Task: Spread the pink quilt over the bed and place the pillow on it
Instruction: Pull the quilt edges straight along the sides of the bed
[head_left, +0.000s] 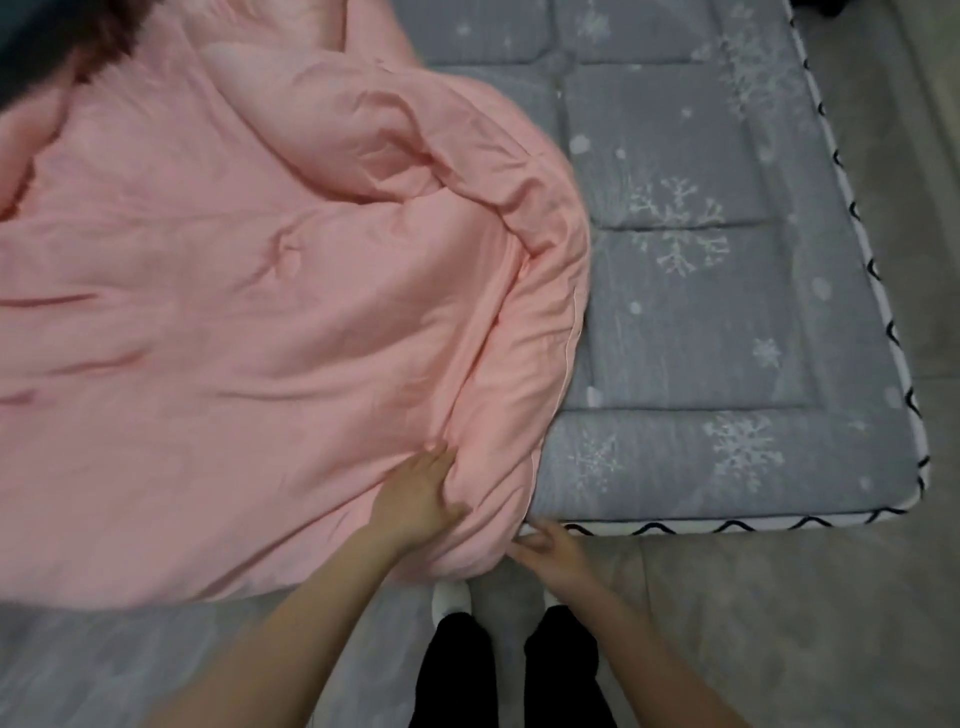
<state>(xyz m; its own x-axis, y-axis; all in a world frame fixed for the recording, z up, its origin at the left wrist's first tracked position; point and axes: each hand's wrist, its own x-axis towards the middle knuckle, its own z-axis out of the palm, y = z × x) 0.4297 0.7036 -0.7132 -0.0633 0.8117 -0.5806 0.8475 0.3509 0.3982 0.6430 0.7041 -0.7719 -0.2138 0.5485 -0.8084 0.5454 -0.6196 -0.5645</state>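
- Far left: pink quilt (249, 291) lies bunched over the left part of the bed, creased and puffed in thick folds. It covers that side only, so spreading reads as about half done.
- Quilt's near edge hangs over the mattress front at lower left, which suggests it sits too far toward the person and too far left to square up.
- Top left corner: a dark, blurred shape at the frame edge; cannot tell what it is. No pillow identifiable anywhere in view.
- Centre: left hand (418, 499) presses into a thick fold near the quilt's near right corner, fingers curled into the fabric. Looks like a bunching grip, likely to gather enough padding to drag the bulk rightward.
- Just right of it: right hand (553, 553) sits at the quilt's rolled corner where it meets the mattress trim, fingers bent around the hem. Whether it has fully pinched the fabric cannot be told; somewhat blurred.
- The two hands are near each other on the same corner, which probably suits pulling that corner toward the uncovered side.
- Below: dark trouser legs and pale footwear on the floor, close to the bed's front edge.
- Right: grey snowflake-print mattress (727, 322) bare, with white zigzag-trimmed border (883, 312) exposed. This is the area left to cover.
- Risk, as a judgement: pulling one corner may leave the far folds rucked.
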